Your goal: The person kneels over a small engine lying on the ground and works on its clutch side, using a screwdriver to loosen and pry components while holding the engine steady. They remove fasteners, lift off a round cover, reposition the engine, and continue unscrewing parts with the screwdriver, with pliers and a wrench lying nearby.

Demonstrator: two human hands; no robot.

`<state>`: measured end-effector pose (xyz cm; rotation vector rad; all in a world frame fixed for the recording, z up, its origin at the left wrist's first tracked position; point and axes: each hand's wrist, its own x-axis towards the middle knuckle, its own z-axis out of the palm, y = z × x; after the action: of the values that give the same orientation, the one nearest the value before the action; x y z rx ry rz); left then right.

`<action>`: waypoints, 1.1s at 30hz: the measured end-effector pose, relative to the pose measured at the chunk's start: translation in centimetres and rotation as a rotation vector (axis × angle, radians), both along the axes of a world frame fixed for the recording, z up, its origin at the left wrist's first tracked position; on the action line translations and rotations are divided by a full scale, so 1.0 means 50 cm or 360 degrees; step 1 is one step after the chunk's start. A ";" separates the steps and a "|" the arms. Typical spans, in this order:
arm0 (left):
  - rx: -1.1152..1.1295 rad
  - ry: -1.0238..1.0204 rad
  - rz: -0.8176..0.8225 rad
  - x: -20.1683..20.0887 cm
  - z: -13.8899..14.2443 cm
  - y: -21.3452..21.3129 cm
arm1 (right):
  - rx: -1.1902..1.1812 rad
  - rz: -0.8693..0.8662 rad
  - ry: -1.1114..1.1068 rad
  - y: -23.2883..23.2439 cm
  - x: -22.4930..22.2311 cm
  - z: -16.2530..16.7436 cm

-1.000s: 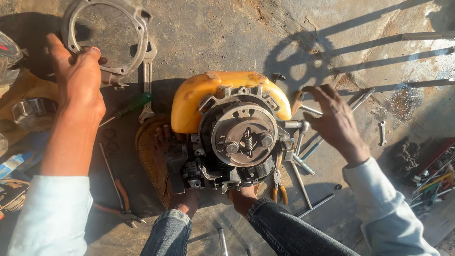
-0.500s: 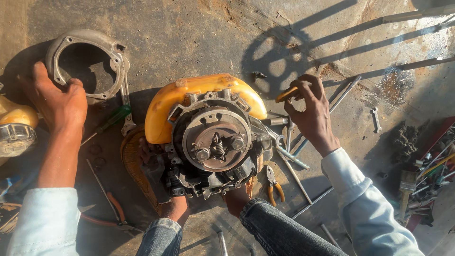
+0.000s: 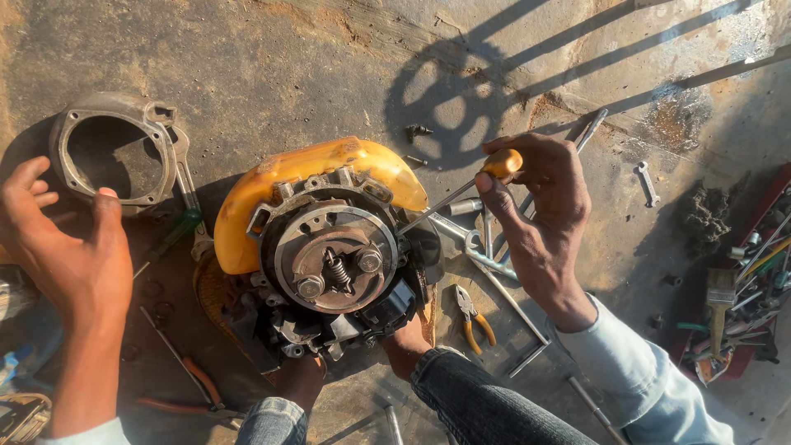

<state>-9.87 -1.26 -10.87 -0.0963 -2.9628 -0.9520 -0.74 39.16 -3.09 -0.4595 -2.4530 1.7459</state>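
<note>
My right hand is raised over the ground to the right of the engine, wrist bent, forearm running down to the lower right in a pale blue sleeve. Its fingers are closed around the orange handle of a screwdriver, whose shaft slants down-left until the tip meets the engine's right edge. My left hand hovers at the left, palm down, fingers spread and holding nothing, just below a grey ring-shaped cover lying flat. The engine stands between my feet, its round metal flywheel facing up, with a spring and two bolts at its centre, and an orange shroud curving over its top. The surface is stained, sunlit concrete crossed by shadows of bars and a wheel. Pliers with orange grips, wrenches and rods lie just right of the engine; a red tray of tools sits at the far right.
</note>
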 end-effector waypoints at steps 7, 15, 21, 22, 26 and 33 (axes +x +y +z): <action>0.0463 -0.0171 -0.0172 0.037 0.122 0.098 | 0.0154 0.0072 -0.0034 -0.014 0.000 -0.010; 0.0491 -0.0476 -0.0732 0.068 0.189 0.210 | 0.0378 0.0313 -0.0153 -0.040 0.017 -0.028; 0.0229 -0.0522 -0.1024 0.078 0.179 0.234 | 0.0336 0.0387 -0.0484 -0.035 0.008 -0.025; 0.0241 -0.0503 -0.1018 0.081 0.177 0.234 | 0.0260 0.0423 -0.0488 -0.033 0.005 -0.023; 0.0226 -0.0415 -0.0952 0.098 0.162 0.237 | -0.0003 0.0449 -0.0597 -0.029 -0.007 -0.019; 0.0506 -0.0257 -0.0890 0.118 0.133 0.223 | 0.0059 0.0710 -0.0518 -0.020 -0.019 -0.028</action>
<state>-3.95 9.89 -4.24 -0.9133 -2.9222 -1.5355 -1.69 38.17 -4.49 -0.2147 -3.0003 1.8993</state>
